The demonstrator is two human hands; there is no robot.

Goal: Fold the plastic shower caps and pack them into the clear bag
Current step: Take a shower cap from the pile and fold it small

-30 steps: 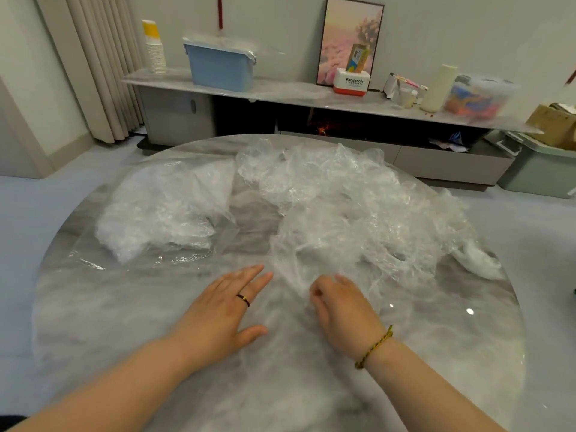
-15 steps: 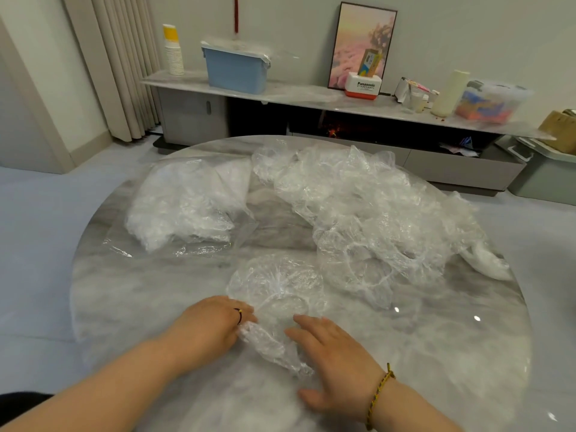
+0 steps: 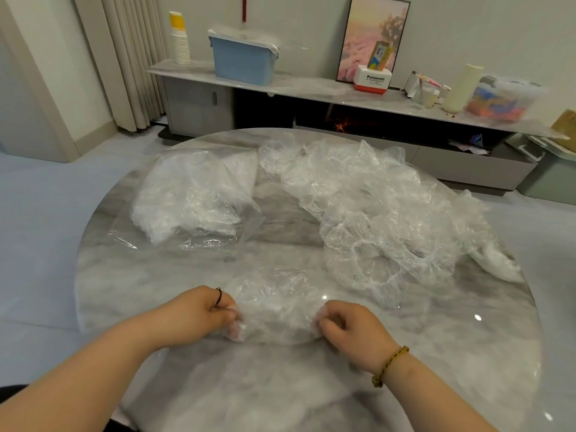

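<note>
Pinching opposite edges now, left hand [image 3: 199, 313] and right hand [image 3: 349, 325] have pulled one shower cap [image 3: 277, 304] from the pile [image 3: 374, 213]; folding begins.

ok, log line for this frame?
stage: folding | left hand: pinches shower cap | right hand: pinches shower cap | clear bag: lies far left

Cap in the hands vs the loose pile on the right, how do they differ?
The held cap is one piece, spread low at the near side; the loose pile is many caps heaped along the right. The left hand and right hand pinch the held cap's sides; nothing touches the loose pile. Both are clear crinkled plastic on the table.
</note>
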